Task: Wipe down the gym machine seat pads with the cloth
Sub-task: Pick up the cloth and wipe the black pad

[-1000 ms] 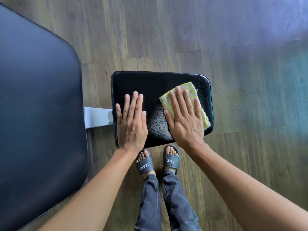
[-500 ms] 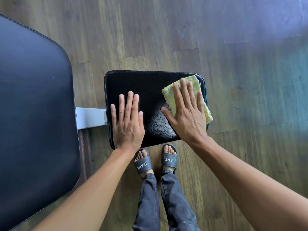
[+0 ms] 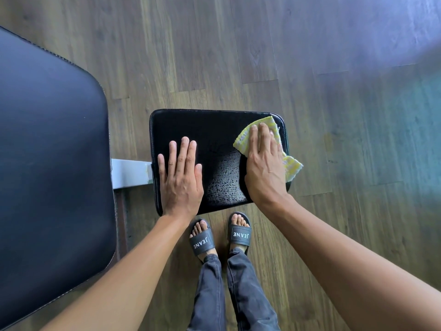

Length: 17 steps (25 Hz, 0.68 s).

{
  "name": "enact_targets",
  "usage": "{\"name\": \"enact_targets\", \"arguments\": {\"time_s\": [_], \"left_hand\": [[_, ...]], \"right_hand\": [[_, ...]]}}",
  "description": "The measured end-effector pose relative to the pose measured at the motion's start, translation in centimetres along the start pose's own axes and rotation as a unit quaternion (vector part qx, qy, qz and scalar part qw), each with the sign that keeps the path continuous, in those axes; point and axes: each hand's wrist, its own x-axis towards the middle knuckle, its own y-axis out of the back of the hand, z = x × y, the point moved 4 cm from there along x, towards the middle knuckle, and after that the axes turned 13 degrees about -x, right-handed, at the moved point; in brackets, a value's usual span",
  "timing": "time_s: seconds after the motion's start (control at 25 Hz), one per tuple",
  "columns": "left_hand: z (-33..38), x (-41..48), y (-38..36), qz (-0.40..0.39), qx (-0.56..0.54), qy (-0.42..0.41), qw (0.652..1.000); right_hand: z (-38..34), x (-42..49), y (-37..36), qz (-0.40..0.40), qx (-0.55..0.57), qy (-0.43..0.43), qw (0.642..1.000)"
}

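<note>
A small black seat pad (image 3: 210,130) sits in the middle of the view, its near centre wet and beaded. My left hand (image 3: 180,177) lies flat on the pad's left part, fingers straight. My right hand (image 3: 263,163) presses a yellow-and-white cloth (image 3: 292,166) against the pad's far right corner with flat fingers. One end of the cloth hangs over the pad's right edge. A much larger dark pad (image 3: 47,163) fills the left side.
A white metal bar (image 3: 130,173) joins the two pads. My feet in grey slides (image 3: 202,242) stand on the wooden floor (image 3: 334,139) just below the small pad. Floor surrounds the pad at the far side and right.
My right hand has slid the cloth rightward and away from me, to the pad's far right corner, so the cloth now overhangs the edge. My left hand has stayed flat on the pad.
</note>
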Motion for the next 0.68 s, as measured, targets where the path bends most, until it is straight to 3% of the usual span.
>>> {"name": "enact_targets", "arguments": {"time_s": [0.16, 0.28, 0.52, 0.6, 0.64, 0.68], "left_hand": [[0.2, 0.1, 0.1, -0.01, -0.009, 0.008, 1.0], [0.5, 0.3, 0.3, -0.046, -0.022, 0.031, 0.998], [2.3, 1.7, 4.9, -0.135, -0.026, 0.065, 0.988], [3.7, 2.3, 7.3, -0.145, -0.019, 0.047, 0.988], [4.5, 2.7, 8.6, -0.146, -0.02, 0.039, 0.988], [5.3, 2.8, 10.0, -0.147, -0.023, 0.035, 0.988]], "right_hand": [[0.4, 0.9, 0.4, 0.079, -0.016, -0.037, 0.996], [0.9, 1.4, 0.9, 0.07, 0.005, -0.052, 0.996], [3.6, 0.2, 5.4, 0.032, 0.228, -0.097, 0.968], [3.8, -0.9, 7.2, -0.002, 0.318, -0.132, 0.939], [3.8, -1.5, 8.2, -0.033, 0.388, -0.162, 0.907], [3.6, -2.3, 9.1, -0.071, 0.484, -0.194, 0.85]]}}
